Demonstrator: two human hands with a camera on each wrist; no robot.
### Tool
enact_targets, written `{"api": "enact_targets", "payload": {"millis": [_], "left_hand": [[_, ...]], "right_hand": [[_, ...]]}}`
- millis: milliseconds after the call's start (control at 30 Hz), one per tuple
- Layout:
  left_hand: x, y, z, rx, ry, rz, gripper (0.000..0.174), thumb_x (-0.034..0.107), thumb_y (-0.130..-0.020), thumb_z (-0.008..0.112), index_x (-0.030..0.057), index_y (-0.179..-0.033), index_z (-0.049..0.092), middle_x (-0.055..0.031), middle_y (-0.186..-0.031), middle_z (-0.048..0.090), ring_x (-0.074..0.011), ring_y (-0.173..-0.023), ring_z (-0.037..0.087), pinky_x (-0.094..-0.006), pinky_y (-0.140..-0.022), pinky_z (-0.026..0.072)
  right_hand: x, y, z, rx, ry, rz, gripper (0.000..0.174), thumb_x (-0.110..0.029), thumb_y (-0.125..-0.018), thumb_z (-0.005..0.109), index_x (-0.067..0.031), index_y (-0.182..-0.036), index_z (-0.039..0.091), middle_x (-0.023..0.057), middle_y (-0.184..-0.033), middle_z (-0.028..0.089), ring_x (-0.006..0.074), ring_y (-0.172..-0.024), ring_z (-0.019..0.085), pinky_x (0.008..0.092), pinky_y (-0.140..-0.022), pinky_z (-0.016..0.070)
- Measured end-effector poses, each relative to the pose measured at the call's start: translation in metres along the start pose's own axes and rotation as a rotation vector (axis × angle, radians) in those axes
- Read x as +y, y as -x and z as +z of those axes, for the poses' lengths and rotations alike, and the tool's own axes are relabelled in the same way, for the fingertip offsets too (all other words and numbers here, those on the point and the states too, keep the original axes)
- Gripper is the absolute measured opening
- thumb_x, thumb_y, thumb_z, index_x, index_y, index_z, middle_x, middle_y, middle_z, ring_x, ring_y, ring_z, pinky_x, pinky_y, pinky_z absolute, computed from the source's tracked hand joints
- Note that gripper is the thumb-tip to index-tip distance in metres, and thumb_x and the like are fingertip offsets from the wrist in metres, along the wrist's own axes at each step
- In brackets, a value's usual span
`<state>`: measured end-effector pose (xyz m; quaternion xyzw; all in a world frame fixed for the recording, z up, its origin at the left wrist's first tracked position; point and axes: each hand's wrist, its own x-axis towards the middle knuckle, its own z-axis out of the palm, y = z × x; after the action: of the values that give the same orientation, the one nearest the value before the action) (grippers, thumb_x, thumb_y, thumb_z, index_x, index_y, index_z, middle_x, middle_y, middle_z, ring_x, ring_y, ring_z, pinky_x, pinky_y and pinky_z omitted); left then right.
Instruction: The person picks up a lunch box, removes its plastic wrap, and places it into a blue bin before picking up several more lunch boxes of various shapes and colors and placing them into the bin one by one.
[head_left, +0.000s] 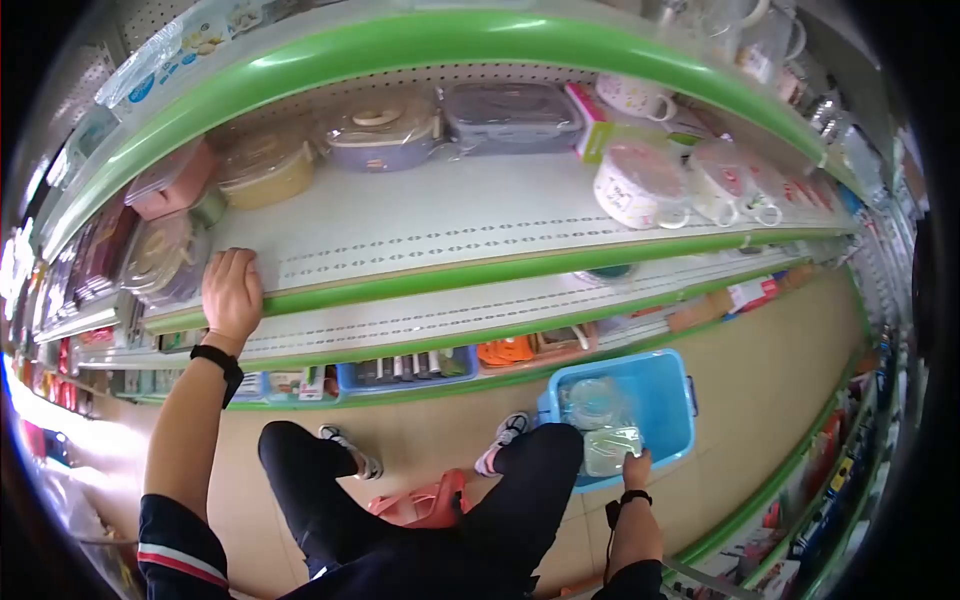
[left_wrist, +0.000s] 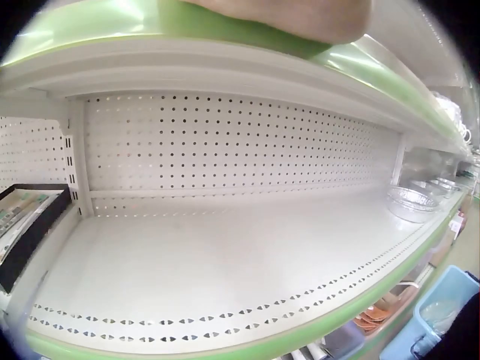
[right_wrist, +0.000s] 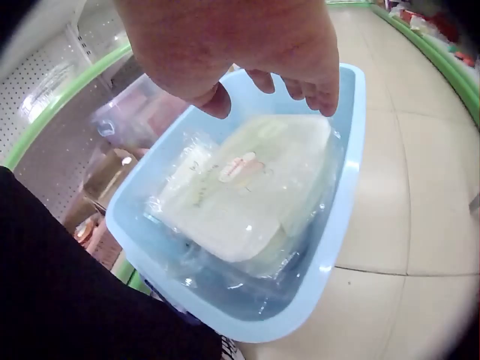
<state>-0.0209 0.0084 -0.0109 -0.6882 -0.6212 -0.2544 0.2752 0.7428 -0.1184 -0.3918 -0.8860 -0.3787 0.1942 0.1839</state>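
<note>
My left hand (head_left: 232,290) rests on the green front edge (head_left: 400,283) of the middle shelf, fingers lying on the white surface. Beside it stands a clear-lidded container (head_left: 165,258) in plastic wrap. Low on the right, my right hand (head_left: 636,468) is over a blue plastic basket (head_left: 686,400) on the floor. A pale green lidded food container (right_wrist: 225,187), wrapped in clear film, lies in the basket just under that hand. In the right wrist view the thumb and fingers hang loosely spread above its far edge. Another clear-wrapped container (head_left: 594,400) lies beside it.
Lidded boxes (head_left: 380,135) and wrapped white cups (head_left: 640,185) line the middle shelf. Foil bowls (left_wrist: 412,204) stand on the shelf below. Bins of goods (head_left: 410,368) sit along the bottom. A red bag or stool (head_left: 425,502) is on the floor between the feet.
</note>
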Motion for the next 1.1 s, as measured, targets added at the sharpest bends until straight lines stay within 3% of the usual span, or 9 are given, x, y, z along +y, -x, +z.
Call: {"api": "enact_targets", "payload": {"millis": [100,267,367,433,467,533,700,867,1100], "left_hand": [[-0.004,0.001,0.002,0.025,0.009,0.008,0.011,0.011,-0.09,0.051,0.0047,-0.093,0.06,-0.0127,-0.089,0.061,-0.0351,-0.086,0.056,-0.045,-0.077,0.0451],[-0.007,0.004,0.001,0.059,0.012,-0.018,0.01,0.012,-0.089,0.053,0.0053,-0.092,0.06,-0.0114,-0.089,0.061,-0.0336,-0.085,0.057,-0.0445,-0.075,0.045],[-0.009,0.005,0.001,0.069,0.026,-0.033,0.009,0.013,-0.087,0.055,0.006,-0.089,0.06,-0.0112,-0.087,0.061,-0.0332,-0.084,0.057,-0.0448,-0.075,0.0454],[-0.009,0.006,0.004,0.071,0.033,-0.037,0.007,0.013,-0.084,0.057,0.0069,-0.086,0.059,-0.0109,-0.085,0.06,-0.0324,-0.083,0.058,-0.0449,-0.075,0.0461],[-0.012,0.007,0.007,0.072,0.023,-0.039,0.006,0.013,-0.083,0.058,0.0075,-0.083,0.059,-0.0107,-0.083,0.06,-0.032,-0.082,0.058,-0.045,-0.075,0.0465],[-0.022,0.013,0.013,0.094,0.039,-0.037,0.006,0.013,-0.08,0.059,0.0091,-0.077,0.057,-0.0099,-0.079,0.059,-0.0309,-0.079,0.059,-0.0451,-0.074,0.0474],[-0.024,0.013,0.008,0.109,0.054,-0.072,0.013,0.02,-0.081,0.06,0.0106,-0.072,0.059,-0.0087,-0.076,0.061,-0.0284,-0.078,0.061,-0.0425,-0.075,0.0489],[-0.021,0.012,-0.003,0.156,0.091,-0.107,0.013,0.021,-0.081,0.061,0.01,-0.075,0.061,-0.0076,-0.077,0.061,-0.0282,-0.077,0.059,-0.0419,-0.076,0.0487],[-0.022,0.012,-0.003,0.119,0.109,-0.113,0.017,0.023,-0.085,0.061,0.0093,-0.075,0.062,-0.0074,-0.077,0.061,-0.0278,-0.08,0.06,-0.0413,-0.077,0.0482]], "right_hand": [[-0.03,-0.007,-0.021,0.059,-0.073,-0.14,0.055,-0.015,-0.085,0.063,0.012,-0.131,0.052,0.0327,-0.13,0.055,0.0471,-0.122,0.053,0.0488,-0.108,0.0407],[-0.161,0.006,-0.068,0.212,-0.24,-0.421,0.048,-0.012,-0.087,0.065,0.0092,-0.129,0.056,0.0286,-0.131,0.057,0.0432,-0.125,0.054,0.0462,-0.109,0.0411],[-0.262,0.037,-0.099,0.241,-0.243,-0.668,0.048,-0.01,-0.088,0.064,0.0068,-0.133,0.055,0.0266,-0.132,0.057,0.0411,-0.125,0.054,0.0442,-0.108,0.0418],[-0.343,0.084,-0.123,0.162,-0.348,-0.685,0.049,-0.007,-0.088,0.064,0.0041,-0.135,0.053,0.0254,-0.131,0.057,0.0396,-0.124,0.054,0.0434,-0.107,0.0424],[-0.366,0.093,-0.129,0.226,-0.323,-0.83,0.049,-0.006,-0.088,0.064,0.0033,-0.135,0.052,0.0249,-0.131,0.057,0.0394,-0.123,0.054,0.0434,-0.107,0.0425],[-0.417,0.116,-0.123,0.321,-0.304,-1.143,0.049,-0.004,-0.088,0.064,0.0018,-0.135,0.052,0.0238,-0.131,0.056,0.0391,-0.122,0.054,0.0434,-0.106,0.0428],[-0.539,0.203,-0.114,0.199,-0.381,-1.399,0.047,0.0,-0.09,0.061,0.001,-0.136,0.051,0.02,-0.135,0.056,0.0348,-0.125,0.054,0.0412,-0.108,0.0404],[-0.624,0.242,-0.088,0.107,-0.361,-1.57,0.045,-0.007,-0.093,0.06,0.0016,-0.136,0.05,0.0221,-0.134,0.055,0.0377,-0.127,0.052,0.0441,-0.11,0.0392],[-0.654,0.242,-0.033,0.243,-0.161,-1.539,0.048,-0.02,-0.093,0.063,0.0028,-0.133,0.05,0.0247,-0.13,0.055,0.0422,-0.122,0.05,0.0515,-0.105,0.0388]]}}
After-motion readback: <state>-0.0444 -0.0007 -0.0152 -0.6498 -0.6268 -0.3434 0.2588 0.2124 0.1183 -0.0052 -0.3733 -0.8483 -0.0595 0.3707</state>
